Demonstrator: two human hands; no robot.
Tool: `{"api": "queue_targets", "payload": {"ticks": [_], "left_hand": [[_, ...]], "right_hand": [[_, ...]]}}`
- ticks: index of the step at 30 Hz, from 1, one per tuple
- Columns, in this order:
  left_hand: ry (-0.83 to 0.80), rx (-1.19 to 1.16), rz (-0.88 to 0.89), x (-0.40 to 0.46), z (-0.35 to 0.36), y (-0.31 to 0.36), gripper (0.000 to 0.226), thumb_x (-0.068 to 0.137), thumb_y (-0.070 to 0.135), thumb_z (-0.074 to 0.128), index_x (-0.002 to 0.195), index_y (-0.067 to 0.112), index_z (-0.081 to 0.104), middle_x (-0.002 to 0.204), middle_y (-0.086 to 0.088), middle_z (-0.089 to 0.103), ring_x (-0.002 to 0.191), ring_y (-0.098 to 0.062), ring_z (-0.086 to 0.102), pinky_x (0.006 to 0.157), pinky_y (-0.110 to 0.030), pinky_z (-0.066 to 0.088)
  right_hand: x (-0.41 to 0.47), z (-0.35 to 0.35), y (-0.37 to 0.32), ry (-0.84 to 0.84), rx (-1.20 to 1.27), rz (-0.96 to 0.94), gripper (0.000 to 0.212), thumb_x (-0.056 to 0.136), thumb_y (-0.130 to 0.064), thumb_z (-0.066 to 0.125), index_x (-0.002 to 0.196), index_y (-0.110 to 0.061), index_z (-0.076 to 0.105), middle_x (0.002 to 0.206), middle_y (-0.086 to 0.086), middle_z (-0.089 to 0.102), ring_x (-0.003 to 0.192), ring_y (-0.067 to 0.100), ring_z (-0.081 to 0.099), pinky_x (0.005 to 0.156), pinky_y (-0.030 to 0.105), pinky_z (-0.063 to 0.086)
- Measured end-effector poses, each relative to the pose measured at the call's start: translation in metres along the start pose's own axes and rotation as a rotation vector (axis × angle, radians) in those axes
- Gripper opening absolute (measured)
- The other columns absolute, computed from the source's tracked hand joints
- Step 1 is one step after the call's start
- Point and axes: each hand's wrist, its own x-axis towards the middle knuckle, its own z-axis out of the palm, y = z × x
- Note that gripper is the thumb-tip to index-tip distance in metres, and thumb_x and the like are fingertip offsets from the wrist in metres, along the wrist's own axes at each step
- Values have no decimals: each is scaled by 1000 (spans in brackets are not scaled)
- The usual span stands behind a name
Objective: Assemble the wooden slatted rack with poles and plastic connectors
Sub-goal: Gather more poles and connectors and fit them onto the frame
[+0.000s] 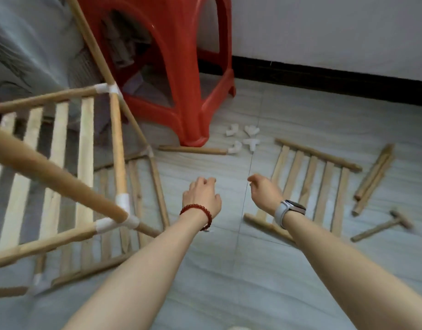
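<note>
Even, soft daylight-like light, moderately bright, no hard source I can place. Shadows are faint: a weak one on the floor point(300, 270) under the red stool point(181, 67). Small glare spot on the stool's inner leg, mild sheen on the tiles. I see motion blur across the whole frame, heaviest on the near pole point(53, 179) and slatted rack point(62, 151) at left; hammer point(381, 225) at right is smeared too. Wide-angle bending at the edges; the baseboard point(324, 77) slants.
</note>
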Motion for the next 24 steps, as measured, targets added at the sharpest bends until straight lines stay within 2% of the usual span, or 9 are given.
{"api": "queue_targets", "payload": {"ticks": [3,5,9,12,14,16,18,20,24], "left_hand": [[-38,-15,-111,38,40,-12,51,93,27,44,142,22,30,145,-6,28,131,-26,29,101,-39,32],[-78,-18,-177,67,69,-23,60,92,33,46,146,25,20,153,-6,15,138,-28,16,104,-42,28],[-127,69,-197,106,107,-47,82,84,62,46,147,39,-1,156,-1,-15,142,-29,-14,111,-53,5],[-108,117,-174,118,129,-65,88,77,76,38,145,44,-8,154,2,-24,140,-28,-24,108,-57,-11],[-86,97,-161,119,142,-72,88,74,80,34,143,47,-11,152,5,-29,138,-25,-30,106,-55,-17],[-82,83,-154,120,149,-77,88,73,81,33,141,49,-13,151,7,-31,136,-23,-33,105,-54,-20],[-90,67,-157,120,151,-79,89,71,81,32,140,50,-14,150,8,-33,135,-22,-35,104,-54,-22],[-105,63,-160,121,148,-79,89,72,81,33,140,50,-15,150,8,-33,135,-22,-34,105,-53,-21],[-157,79,-170,120,135,-74,87,77,74,41,143,48,-8,153,7,-27,139,-23,-28,109,-53,-13]], "right_hand": [[43,21,11,-32,-73,-64,39,97,-11,37,135,-11,46,136,11,50,124,28,46,98,36,39],[80,37,14,-59,-146,-137,43,97,-12,37,140,-11,38,143,10,42,131,27,38,104,39,34],[140,58,-1,-2,-297,-299,52,94,-10,40,145,-10,27,150,9,30,139,23,23,108,40,22],[175,77,-9,-42,-434,-319,59,95,-10,34,149,-8,9,158,7,8,145,20,3,115,47,3],[190,91,-10,-63,-524,-297,59,96,-11,29,149,-6,4,158,9,8,145,22,2,114,52,-1],[197,101,-13,10,-592,-303,52,96,-8,27,146,-3,16,150,14,29,141,28,16,111,54,9],[197,107,-17,92,-598,-338,40,94,-4,28,131,-1,40,130,17,49,127,32,34,102,49,21],[191,113,-18,109,-567,-363,33,93,-3,29,117,0,51,120,17,53,118,32,39,94,44,26],[165,113,-11,33,-367,-264,31,89,-4,43,119,-5,49,122,14,48,115,32,40,86,39,34]]}}
